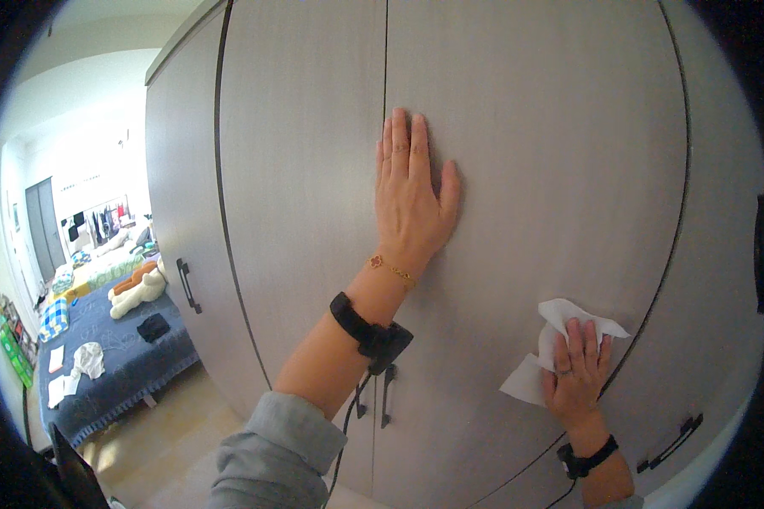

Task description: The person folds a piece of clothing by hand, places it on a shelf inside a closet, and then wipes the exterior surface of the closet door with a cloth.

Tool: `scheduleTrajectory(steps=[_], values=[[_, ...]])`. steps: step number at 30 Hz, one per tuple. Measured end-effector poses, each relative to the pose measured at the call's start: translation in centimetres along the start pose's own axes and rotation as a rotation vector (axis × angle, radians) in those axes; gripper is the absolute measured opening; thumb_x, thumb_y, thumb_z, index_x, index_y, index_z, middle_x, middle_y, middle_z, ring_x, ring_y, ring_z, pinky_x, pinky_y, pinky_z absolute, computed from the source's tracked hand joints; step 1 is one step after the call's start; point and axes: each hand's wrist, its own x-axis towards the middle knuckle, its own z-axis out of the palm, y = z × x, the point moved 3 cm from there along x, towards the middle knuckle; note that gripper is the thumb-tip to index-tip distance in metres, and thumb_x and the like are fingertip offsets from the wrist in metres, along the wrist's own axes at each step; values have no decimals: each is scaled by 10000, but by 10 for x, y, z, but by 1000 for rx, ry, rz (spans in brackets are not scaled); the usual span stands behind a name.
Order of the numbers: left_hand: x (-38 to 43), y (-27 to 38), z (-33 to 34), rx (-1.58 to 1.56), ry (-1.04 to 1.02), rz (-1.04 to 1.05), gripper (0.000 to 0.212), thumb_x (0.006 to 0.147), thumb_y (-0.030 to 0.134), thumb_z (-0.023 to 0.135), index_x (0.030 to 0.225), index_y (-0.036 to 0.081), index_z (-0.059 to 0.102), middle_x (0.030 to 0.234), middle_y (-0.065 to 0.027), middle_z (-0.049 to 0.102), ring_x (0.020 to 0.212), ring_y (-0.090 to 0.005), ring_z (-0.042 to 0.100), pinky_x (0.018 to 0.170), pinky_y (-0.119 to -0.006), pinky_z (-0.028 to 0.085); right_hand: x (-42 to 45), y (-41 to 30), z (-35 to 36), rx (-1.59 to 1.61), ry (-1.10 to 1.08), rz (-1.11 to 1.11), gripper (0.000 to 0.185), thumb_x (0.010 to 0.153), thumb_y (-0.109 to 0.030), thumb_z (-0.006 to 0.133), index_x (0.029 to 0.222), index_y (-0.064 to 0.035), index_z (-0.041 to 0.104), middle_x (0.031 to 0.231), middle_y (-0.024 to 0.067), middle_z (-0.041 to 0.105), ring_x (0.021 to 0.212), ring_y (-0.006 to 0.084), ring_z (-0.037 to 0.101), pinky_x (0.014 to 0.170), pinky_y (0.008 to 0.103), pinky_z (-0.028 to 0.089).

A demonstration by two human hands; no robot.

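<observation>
My left hand (414,184) lies flat on a grey wood-grain wardrobe door (516,159), its fingers pointing up beside the seam between two doors. Nothing is in that hand; the thumb stands away from the fingers. Lower right, my right hand (579,375) presses a white cloth or wipe (551,337) against the same door, near its right edge. The cloth is crumpled, and its corners stick out above and to the left of the fingers. Each wrist wears a black strap with a cable.
Black handles (388,394) sit below my left forearm, with another handle (672,445) at the lower right and one (188,286) on the left door. Beyond the wardrobe stands a bed with a blue cover (121,331), holding plush toys (141,292), papers and a white garment (89,361).
</observation>
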Motion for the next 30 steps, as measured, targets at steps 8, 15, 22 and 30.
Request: scheduleTrajectory(steps=[8,15,22,30], values=[[-1,-1,-1,-13,2,38,544,926,198,573,1397,-29,424,1537,-281,296,1431,-428,285,1175,-488,242,0,0,0,26,15,5,568,962,-393,408,1474,-149,405,1536,107,402,1431,369,331,1168,604,126],[-1,-2,-2,-3,-1,37,536,915,193,578,1386,-25,447,1518,-288,329,1413,-431,320,1168,-486,261,0,-2,-1,-3,1,9,563,989,-425,370,1478,-149,402,1534,108,402,1432,373,324,1170,602,120],[-1,-2,0,22,-15,34,547,912,194,576,1396,-21,441,1516,-286,333,1409,-436,325,1164,-490,267,-1,-1,0,13,-4,14,565,983,-414,378,1482,-150,396,1531,110,407,1428,378,331,1165,603,132],[-3,0,-2,7,-4,46,433,893,155,587,1282,-9,489,1505,-283,353,1409,-437,329,1168,-494,256,0,0,-1,-10,53,-4,552,959,-383,423,1453,-137,433,1526,104,416,1421,371,345,1164,602,139]])
